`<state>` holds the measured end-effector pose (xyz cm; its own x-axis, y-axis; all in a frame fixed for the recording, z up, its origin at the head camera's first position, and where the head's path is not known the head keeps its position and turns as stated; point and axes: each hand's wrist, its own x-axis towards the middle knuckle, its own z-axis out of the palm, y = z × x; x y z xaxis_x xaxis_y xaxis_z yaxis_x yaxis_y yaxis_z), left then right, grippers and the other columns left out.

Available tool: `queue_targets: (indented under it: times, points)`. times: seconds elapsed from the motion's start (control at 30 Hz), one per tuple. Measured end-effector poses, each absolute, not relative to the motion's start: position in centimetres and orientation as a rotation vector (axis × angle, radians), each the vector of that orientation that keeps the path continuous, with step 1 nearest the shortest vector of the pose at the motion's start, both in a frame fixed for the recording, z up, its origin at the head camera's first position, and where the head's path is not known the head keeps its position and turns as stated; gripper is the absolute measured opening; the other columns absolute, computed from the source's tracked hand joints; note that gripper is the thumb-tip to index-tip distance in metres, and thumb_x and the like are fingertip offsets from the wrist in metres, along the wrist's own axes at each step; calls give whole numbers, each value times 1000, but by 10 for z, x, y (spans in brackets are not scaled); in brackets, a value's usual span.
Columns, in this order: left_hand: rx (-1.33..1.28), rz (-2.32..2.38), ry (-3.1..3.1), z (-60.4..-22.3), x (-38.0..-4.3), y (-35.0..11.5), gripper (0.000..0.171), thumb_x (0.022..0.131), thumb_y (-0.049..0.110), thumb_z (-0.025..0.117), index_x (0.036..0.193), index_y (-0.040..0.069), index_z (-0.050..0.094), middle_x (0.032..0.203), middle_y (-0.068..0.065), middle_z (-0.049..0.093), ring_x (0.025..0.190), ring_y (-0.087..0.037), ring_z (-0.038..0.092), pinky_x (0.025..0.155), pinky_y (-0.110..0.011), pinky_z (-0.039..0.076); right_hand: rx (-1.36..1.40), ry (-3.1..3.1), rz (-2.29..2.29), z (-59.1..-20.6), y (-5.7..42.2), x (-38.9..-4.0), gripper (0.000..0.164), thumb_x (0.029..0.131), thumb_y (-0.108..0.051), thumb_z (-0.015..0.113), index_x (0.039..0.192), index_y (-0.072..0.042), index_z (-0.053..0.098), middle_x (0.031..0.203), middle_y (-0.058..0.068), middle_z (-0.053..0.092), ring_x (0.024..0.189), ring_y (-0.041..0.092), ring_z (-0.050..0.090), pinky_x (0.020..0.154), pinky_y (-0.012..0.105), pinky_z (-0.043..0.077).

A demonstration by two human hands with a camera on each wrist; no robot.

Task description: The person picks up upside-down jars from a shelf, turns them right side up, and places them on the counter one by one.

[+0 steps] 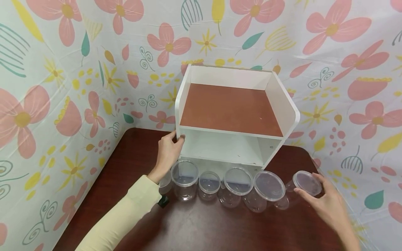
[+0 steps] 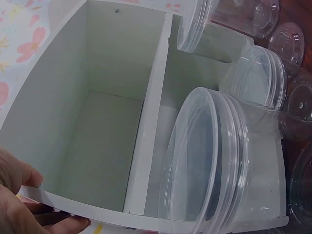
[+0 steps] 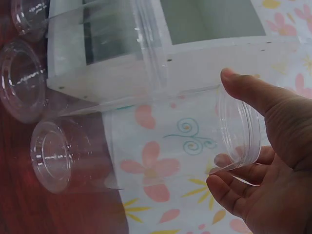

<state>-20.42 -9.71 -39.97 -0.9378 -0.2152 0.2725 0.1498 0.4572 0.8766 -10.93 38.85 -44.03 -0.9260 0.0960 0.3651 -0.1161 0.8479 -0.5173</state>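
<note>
In the head view, my left hand [image 1: 169, 150] grips the front edge of the left side panel of a white shelf unit [image 1: 232, 133]. In the left wrist view its thumb lies on the panel's inner face and its fingers on the outer side. My right hand [image 1: 329, 202] holds a clear plastic jar [image 1: 307, 182] by its lid, thumb on one side and fingers on the other. The right wrist view shows the jar's round base [image 3: 51, 156] near the dark table; whether it touches is unclear. Beside it stands a wider clear jar [image 1: 269, 186].
More lidded clear jars [image 1: 185, 173] stand in a row before the shelf unit on the dark red-brown table [image 1: 194, 230]. The unit has a brown top surface [image 1: 229, 108] and lower compartments. A small dark object [image 1: 163, 201] lies by the left forearm. Flower-patterned cloth [image 1: 207, 38] hangs behind.
</note>
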Motion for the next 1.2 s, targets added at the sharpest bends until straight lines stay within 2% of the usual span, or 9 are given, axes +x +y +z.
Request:
queue_targets:
  times: [0.1, 0.27, 0.37, 0.57, 0.8, 0.87, 0.97, 1.07, 1.2]
  points:
    - [56, -1480, -2366, -399, -204, -97, 27, 101, 26, 63, 123, 15, 75, 62, -2, 56, 50, -16, 45, 47, -31, 34, 22, -2653, 789, -444, 387, -110, 84, 76, -28, 93, 142, 6, 53, 126, 29, 61, 96, 23, 53, 72, 22, 34]
    - [51, -1479, -2369, -398, -204, -97, 27, 102, 25, 63, 124, 14, 74, 62, -2, 55, 49, -16, 44, 47, -31, 34, 10, -2668, 819, -448, 385, -109, 86, 77, -27, 93, 143, 7, 51, 131, 32, 58, 106, 42, 55, 75, 24, 33]
    - [51, -1473, -2371, -397, -204, -96, 27, 101, 26, 63, 123, 14, 75, 63, -2, 56, 49, -16, 45, 48, -31, 35, -1, -2686, 817, -451, 385, -108, 87, 77, -29, 93, 144, 6, 50, 131, 33, 57, 108, 47, 56, 73, 26, 33]
    - [64, -1461, -2374, -398, -205, -97, 24, 101, 26, 64, 119, 14, 75, 65, -2, 56, 52, -17, 47, 50, -32, 37, 23, -2691, 819, -457, 385, -111, 89, 75, -27, 94, 145, 6, 49, 131, 32, 57, 105, 42, 55, 72, 22, 34]
    - [64, -1462, -2374, -400, -206, -97, 23, 101, 27, 64, 117, 15, 75, 67, -2, 58, 56, -17, 49, 53, -33, 39, 18, -2718, 831, -459, 385, -112, 90, 76, -28, 94, 146, 6, 47, 134, 33, 55, 106, 41, 55, 73, 25, 33]
    - [64, -1464, -2372, -399, -205, -97, 23, 101, 26, 64, 118, 15, 75, 68, -2, 59, 57, -17, 49, 53, -33, 39, 13, -2725, 827, -459, 385, -113, 91, 77, -28, 93, 147, 6, 47, 135, 33, 55, 107, 42, 55, 75, 29, 35]
    - [61, -1471, -2368, -399, -205, -98, 25, 101, 26, 64, 120, 15, 75, 68, -2, 59, 56, -17, 48, 52, -33, 38, 11, -2737, 843, -459, 384, -112, 91, 79, -28, 92, 148, 7, 45, 137, 36, 53, 113, 46, 53, 83, 44, 39]
    - [61, -1477, -2364, -399, -204, -98, 25, 101, 26, 64, 121, 15, 75, 67, -2, 58, 54, -17, 47, 51, -33, 37, 14, -2740, 857, -459, 383, -113, 90, 80, -28, 91, 149, 7, 44, 137, 37, 52, 116, 48, 52, 84, 54, 37]
    - [68, -1473, -2364, -400, -205, -98, 27, 101, 27, 64, 122, 16, 75, 66, -2, 58, 53, -16, 46, 51, -33, 37, 23, -2718, 859, -460, 383, -113, 89, 79, -26, 92, 147, 7, 46, 135, 37, 53, 112, 47, 54, 80, 37, 36]
